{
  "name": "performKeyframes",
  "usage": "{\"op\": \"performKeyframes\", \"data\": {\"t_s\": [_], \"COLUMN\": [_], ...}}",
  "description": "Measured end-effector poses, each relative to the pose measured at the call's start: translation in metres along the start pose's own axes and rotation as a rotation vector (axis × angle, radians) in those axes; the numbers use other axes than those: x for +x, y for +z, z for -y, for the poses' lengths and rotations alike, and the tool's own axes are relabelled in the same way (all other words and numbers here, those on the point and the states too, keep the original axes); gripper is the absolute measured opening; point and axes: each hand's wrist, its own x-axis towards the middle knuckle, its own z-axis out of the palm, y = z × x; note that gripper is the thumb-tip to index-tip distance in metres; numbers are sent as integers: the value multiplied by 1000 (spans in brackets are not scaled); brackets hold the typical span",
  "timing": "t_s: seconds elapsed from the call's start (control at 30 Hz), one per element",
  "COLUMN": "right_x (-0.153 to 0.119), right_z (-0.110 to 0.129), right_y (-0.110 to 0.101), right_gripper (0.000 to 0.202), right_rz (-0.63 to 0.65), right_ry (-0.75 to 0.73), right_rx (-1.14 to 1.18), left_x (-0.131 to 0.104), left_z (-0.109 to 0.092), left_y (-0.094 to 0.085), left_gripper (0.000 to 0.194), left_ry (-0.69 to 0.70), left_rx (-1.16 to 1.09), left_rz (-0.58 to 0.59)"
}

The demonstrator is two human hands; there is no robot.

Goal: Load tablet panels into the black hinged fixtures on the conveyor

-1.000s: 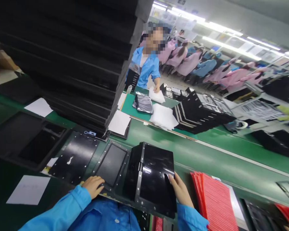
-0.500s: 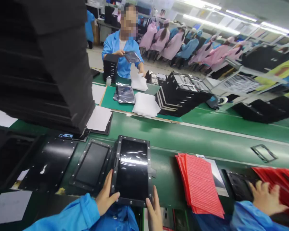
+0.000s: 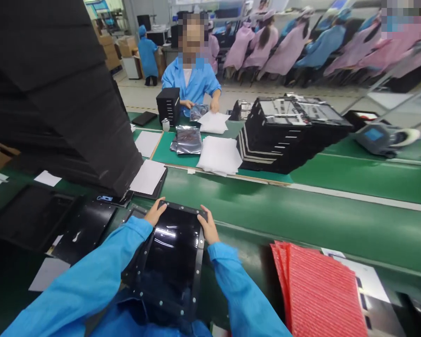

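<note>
panel (image 3: 177,252), black with studded edges, lies between the fingers (image 3: 160,207). left hand (image 3: 155,214) and right hand (image 3: 209,228) grip its far corners.

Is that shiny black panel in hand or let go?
In hand: the left hand and right hand hold the black panel at its far corners.

Factory floor, likely assembly: seated row of workers in pink and blue smocks (image 3: 284,51), long green work surface (image 3: 259,203), tall stacks of black trays (image 3: 66,93), cartons (image 3: 109,54) behind.
</note>
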Motion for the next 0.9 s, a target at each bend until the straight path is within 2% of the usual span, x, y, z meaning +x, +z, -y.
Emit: {"op": "performKeyframes", "data": {"t_s": [0.07, 0.13, 0.2, 0.27, 0.33, 0.37, 0.4, 0.5, 0.57, 0.6, 0.67, 0.7, 0.8, 0.9], "right_x": [11, 12, 11, 11, 10, 10, 9, 4, 0, -2, -6, -7, -9, -6], "right_z": [1, 0, 2, 4, 6, 7, 8, 11, 14, 16, 21, 23, 28, 30], "right_y": [0, -2, -4, -4, -4, -4, -4, -6, -5, -3, 6, 11, 27, 33], "right_gripper": [41, 33, 33, 36, 43, 48, 53, 58, 49, 41, 26, 25, 34, 38], "right_rz": [14, 27, 38, 53, 65, 66, 58, -18, -63, -70, -30, 15, 136, 124], "right_ry": [-19, -51, -68, -54, -40, -47, -72, -258, -434, -520, -683, -763, -976, -1110], "right_rx": [28, 48, 52, 43, 1, -41, -94, -299, -456, -538, -695, -768, -950, -1071], "left_x": [-3, -9, -12, -19, -40, -58, -80, -154, -191, -201, -207, -203, -183, -167], "left_z": [-1, -4, -13, -21, -21, -17, -8, 34, 63, 75, 89, 92, 96, 93], "left_y": [-2, -3, 0, 4, 8, 9, 9, 5, 1, 0, -1, 0, 7, 14], "left_gripper": [41, 36, 34, 39, 49, 54, 58, 48, 40, 39, 38, 37, 31, 14], "left_ry": [53, 124, 144, 118, 152, 219, 317, 650, 742, 756, 770, 796, 1037, 1241], "left_rx": [27, 68, 118, 220, 382, 469, 545, 624, 611, 611, 613, 612, 609, 649], "left_rz": [31, 39, -5, -97, -157, -130, -53, 328, 399, 409, 403, 403, 374, 253]}}
